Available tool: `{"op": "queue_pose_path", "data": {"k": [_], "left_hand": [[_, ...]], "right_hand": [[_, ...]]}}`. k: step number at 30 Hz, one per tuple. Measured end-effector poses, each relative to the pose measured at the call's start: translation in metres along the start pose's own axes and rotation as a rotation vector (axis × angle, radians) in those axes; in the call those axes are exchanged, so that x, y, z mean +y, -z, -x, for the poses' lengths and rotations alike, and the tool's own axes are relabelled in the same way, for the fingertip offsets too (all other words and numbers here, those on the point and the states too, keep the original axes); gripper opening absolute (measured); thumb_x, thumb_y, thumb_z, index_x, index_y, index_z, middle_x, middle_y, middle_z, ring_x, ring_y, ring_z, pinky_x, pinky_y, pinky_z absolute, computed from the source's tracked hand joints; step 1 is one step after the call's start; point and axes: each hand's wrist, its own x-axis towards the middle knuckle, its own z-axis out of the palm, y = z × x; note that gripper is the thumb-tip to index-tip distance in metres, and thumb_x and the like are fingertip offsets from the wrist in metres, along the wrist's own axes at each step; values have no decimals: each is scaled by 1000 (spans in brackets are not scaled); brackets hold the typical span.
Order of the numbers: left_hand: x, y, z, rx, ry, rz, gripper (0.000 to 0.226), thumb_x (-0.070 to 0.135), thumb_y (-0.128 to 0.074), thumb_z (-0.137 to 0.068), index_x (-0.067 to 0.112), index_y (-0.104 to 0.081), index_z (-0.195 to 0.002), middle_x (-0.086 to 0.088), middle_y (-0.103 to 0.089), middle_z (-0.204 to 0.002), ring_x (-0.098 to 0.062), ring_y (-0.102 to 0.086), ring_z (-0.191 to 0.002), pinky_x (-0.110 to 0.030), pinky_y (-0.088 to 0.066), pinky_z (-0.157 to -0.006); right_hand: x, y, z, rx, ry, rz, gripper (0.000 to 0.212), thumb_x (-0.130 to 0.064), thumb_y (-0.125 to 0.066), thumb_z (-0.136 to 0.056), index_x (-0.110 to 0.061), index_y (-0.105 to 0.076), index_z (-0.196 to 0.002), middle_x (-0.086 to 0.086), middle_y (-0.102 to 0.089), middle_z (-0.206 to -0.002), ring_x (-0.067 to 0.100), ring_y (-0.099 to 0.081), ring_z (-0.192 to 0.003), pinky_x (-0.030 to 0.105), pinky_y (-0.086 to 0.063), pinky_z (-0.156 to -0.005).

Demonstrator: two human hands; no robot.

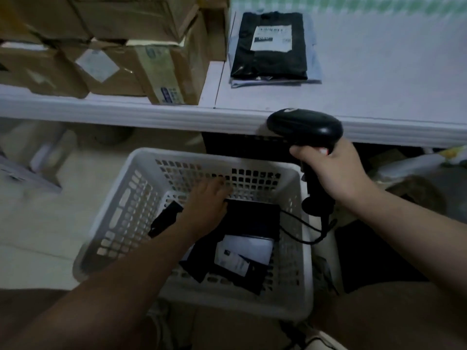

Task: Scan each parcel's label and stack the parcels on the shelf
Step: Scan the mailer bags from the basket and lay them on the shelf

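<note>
A white plastic basket [121, 218] on the floor holds several black bagged parcels. My left hand [209, 200] reaches into it and lies on the far edge of the top black parcel [252, 218]; its fingertips are hidden, so the grasp is unclear. Another black parcel [235, 263] with a white label lies nearer me in the basket. My right hand [336, 170] grips the handle of a black barcode scanner [305, 126], held above the basket's right rim, cable hanging down. A black parcel [270, 44] with a white label lies flat on the white shelf [379, 79].
Brown cardboard boxes [126, 59] are stacked on the left part of the shelf. The shelf's front edge runs across the view above the basket. Dim clutter sits on the floor to the left and right of the basket.
</note>
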Motion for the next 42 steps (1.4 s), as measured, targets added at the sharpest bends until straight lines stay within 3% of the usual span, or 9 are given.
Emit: {"op": "queue_pose_path", "data": {"k": [3,7,12,21,25,30,34,38,42], "left_hand": [[-13,-27,22,-243,95,3,34,19,-47,-91,2,-61,-117,-27,-57,-118,-49,-54,-103,-53,-49,-83],[-26,-57,27,-568,195,-63,45,31,-42,-101,13,-39,-142,-15,-37,-142,-34,-38,-126,-41,-37,-98],[-36,-100,23,-672,372,117,57,34,-55,-94,11,-35,-142,-19,-37,-139,-36,-43,-122,-41,-42,-97],[-47,-161,4,-666,1071,816,102,37,-71,-84,4,-1,-151,-20,-30,-150,-37,-36,-135,-45,-37,-107],[-49,-170,-9,-682,1270,749,102,43,-67,-86,3,1,-151,-21,-20,-154,-38,-28,-139,-45,-32,-110],[-51,-171,-9,-591,1109,710,30,20,-54,-97,1,-55,-120,-17,-59,-95,-40,-54,-112,-36,-42,-78],[-40,-140,-18,-439,910,622,40,21,-52,-99,-3,-51,-130,-22,-57,-126,-37,-54,-114,-32,-43,-82],[-30,-94,-25,-241,731,534,32,23,-52,-98,-4,-58,-112,-23,-62,-108,-36,-59,-98,-32,-44,-71],[-14,-21,-24,-115,560,434,16,17,-50,-98,2,-53,-98,-23,-59,-93,-33,-56,-83,-31,-31,-62]], "right_hand": [[15,-12,18,-240,-28,145,27,-8,-74,-81,-1,-57,-61,-10,-47,-47,-2,-43,-47,14,-37,-51],[58,-38,28,-374,-199,391,47,-25,-70,-84,-14,-38,-51,-8,-41,-41,7,-42,-47,28,-32,-51],[100,-66,12,-266,-390,452,38,-32,-62,-85,-15,-49,-53,0,-53,-54,19,-53,-59,30,-34,-51],[151,-93,-10,-273,-461,467,35,-33,-63,-86,-16,-53,-58,7,-59,-62,25,-60,-66,31,-40,-57],[163,-96,-13,-262,-473,464,36,-32,-64,-86,-18,-50,-56,4,-56,-59,21,-57,-61,29,-38,-55],[169,-97,-18,-254,-469,435,37,-33,-64,-86,-16,-50,-55,9,-58,-60,25,-59,-63,32,-40,-56],[165,-95,-15,-280,-436,479,29,-38,-61,-84,-20,-54,-63,5,-62,-68,23,-61,-70,31,-43,-59],[140,-96,-7,-332,-383,547,28,-41,-61,-85,-15,-61,-73,5,-64,-73,22,-61,-72,30,-44,-58],[96,-99,6,-301,-298,431,37,-22,-61,-89,-13,-43,-58,6,-51,-57,20,-54,-59,31,-38,-52]]}}
